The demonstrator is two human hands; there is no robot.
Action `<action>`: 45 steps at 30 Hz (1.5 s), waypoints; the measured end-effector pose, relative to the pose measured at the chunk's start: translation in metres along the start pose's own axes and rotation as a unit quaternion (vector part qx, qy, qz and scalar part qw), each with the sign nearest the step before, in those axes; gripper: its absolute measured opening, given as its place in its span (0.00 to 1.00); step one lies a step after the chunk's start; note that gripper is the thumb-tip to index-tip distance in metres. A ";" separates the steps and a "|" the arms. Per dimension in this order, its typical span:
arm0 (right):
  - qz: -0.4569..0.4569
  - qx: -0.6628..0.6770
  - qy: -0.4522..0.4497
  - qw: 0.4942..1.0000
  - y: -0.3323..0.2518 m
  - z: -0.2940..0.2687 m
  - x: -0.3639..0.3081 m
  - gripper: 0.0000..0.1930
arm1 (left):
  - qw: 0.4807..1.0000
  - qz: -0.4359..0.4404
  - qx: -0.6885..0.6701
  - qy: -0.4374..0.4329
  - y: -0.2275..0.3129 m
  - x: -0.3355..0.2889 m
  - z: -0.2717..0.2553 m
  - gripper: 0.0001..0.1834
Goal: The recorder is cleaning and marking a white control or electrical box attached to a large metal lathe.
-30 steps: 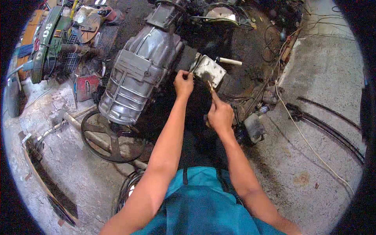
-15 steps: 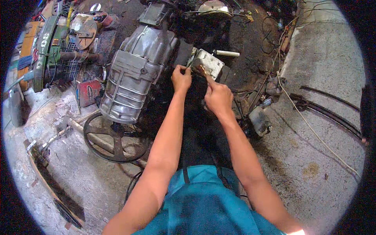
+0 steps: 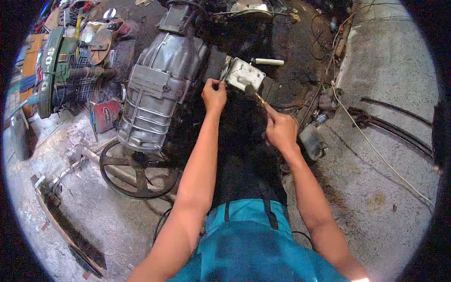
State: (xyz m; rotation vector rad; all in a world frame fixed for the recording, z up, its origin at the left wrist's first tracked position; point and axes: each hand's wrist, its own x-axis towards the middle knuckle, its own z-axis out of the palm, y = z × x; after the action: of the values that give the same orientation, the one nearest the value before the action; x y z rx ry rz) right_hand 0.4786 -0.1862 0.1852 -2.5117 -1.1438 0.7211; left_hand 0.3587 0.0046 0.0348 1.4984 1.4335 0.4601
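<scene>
Both hands at a stained white boxy part (image 3: 245, 75), centre-far, right of the big ribbed metal casing (image 3: 151, 91). Left hand (image 3: 214, 97) is at the part's near left corner, thumb and forefinger drawn together by the edge; can't tell whether they grip the part itself or something thin beside it. Right hand (image 3: 283, 131) is closed round a thin brush-like tool (image 3: 260, 98), forefinger laid along it, gold-coloured section showing, dark tip pointing far-left at the part's near right edge. Contact at the tip: can't tell. Pale rod (image 3: 270, 61) sticks out to the right just beyond the part's far side. Casing lies tilted, near end to the left, with a dark spoked wheel (image 3: 141, 181) just nearer than that end. Red box (image 3: 106, 116) left of the casing; green curved housing (image 3: 48, 70) further left, orange board (image 3: 32, 66) past it. On the right: grimy pale container (image 3: 312, 142) beyond the right wrist, white cable (image 3: 374, 144) running from far to near right over the concrete, dark curved strips (image 3: 399, 135) farther right. Teal garment (image 3: 249, 244) fills the near middle, between the forearms.
</scene>
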 end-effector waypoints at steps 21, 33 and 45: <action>0.131 0.125 0.071 0.981 -0.008 0.002 0.010 0.20 | 0.999 0.024 0.035 0.032 0.014 -0.007 0.005 0.11; 0.133 0.098 0.069 0.984 -0.016 0.003 0.023 0.19 | 0.998 0.031 0.048 0.018 0.026 -0.006 0.002 0.11; 0.158 0.133 0.035 0.978 -0.016 0.007 0.002 0.16 | 1.000 -0.023 -0.001 0.005 0.024 -0.005 -0.001 0.11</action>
State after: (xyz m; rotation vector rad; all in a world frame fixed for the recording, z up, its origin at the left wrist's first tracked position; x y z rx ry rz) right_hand 0.4663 -0.1744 0.1859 -2.4860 -0.5822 0.7970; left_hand 0.3695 0.0042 0.0568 1.4605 1.4723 0.4418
